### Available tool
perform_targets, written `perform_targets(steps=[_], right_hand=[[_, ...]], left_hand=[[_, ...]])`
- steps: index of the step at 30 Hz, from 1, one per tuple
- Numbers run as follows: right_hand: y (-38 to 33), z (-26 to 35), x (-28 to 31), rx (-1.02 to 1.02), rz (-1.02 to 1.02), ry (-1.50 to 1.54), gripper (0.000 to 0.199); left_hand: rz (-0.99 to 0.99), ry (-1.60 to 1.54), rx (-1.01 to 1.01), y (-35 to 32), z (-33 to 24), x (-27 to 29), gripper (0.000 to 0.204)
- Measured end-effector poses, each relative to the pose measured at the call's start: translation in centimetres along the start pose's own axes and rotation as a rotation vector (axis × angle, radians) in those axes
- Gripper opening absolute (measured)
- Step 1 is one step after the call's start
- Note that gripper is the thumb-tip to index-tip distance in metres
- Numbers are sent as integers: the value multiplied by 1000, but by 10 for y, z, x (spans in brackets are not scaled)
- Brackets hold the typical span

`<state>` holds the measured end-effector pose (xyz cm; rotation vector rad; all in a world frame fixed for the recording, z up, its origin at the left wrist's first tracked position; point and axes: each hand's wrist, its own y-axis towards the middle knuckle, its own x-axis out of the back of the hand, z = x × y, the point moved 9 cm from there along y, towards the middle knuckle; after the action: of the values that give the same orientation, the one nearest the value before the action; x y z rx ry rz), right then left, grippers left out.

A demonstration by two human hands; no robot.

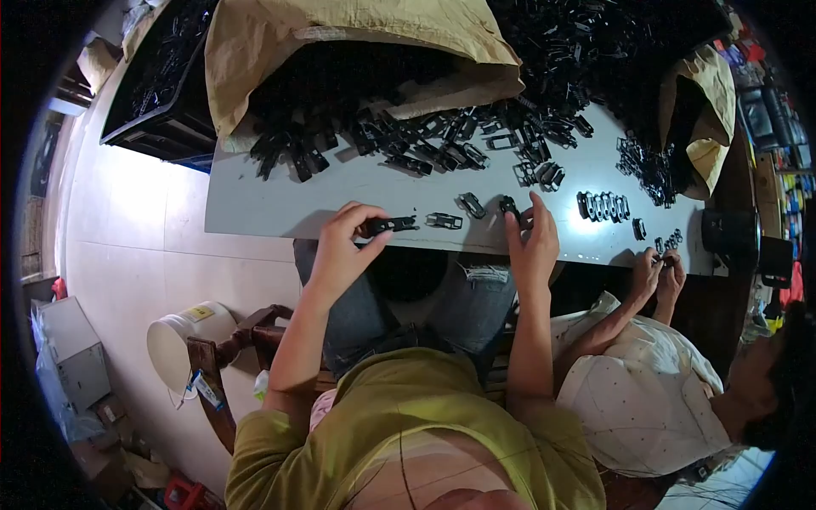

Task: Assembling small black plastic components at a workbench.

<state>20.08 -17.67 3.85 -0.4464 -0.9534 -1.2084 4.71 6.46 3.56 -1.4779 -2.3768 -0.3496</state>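
Note:
Near the table's front edge, my left hand [347, 234] pinches a small black plastic part [394, 224] between thumb and fingers, its slotted end pointing right. My right hand [534, 236] grips another small dark part [508, 206], partly covered by the fingers. Between the hands, a black frame-shaped part [444, 221] and a second such part [471, 205] lie on the grey tabletop [280, 208]. Beyond them spreads a heap of similar black parts [442, 140], spilling from a large brown paper bag [365, 21].
At the right, a co-worker's hands [661, 270] hold a small dark piece. A row of black parts [603, 206] and a second paper bag [710, 127] are on that side. A black crate [161, 127] stands at left; a white bucket [191, 336] sits on the floor.

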Motion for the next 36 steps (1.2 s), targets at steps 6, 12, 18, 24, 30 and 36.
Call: perform_targets(steps=[6,12,18,24,30,36], right_hand=[[5,14,-6,163,-51,-15,32],[4,66,-19,243,53,-12,26],[9,61,-34,234,77,-170,25],[-5,90,-29,333,262,187,28],[-27,124,-30,459,385,252,32],[-40,141,-29,637,378,156,33]], left_hand=[[100,-124,119,-12,14,-20,24],[126,-97,112,-15,7,-27,24],[178,-180,178,-19,18,-39,26],[170,-142,180,-18,16,-42,29],[133,-205,116,-15,6,-37,33],[103,-58,-57,-13,-24,-34,37]])
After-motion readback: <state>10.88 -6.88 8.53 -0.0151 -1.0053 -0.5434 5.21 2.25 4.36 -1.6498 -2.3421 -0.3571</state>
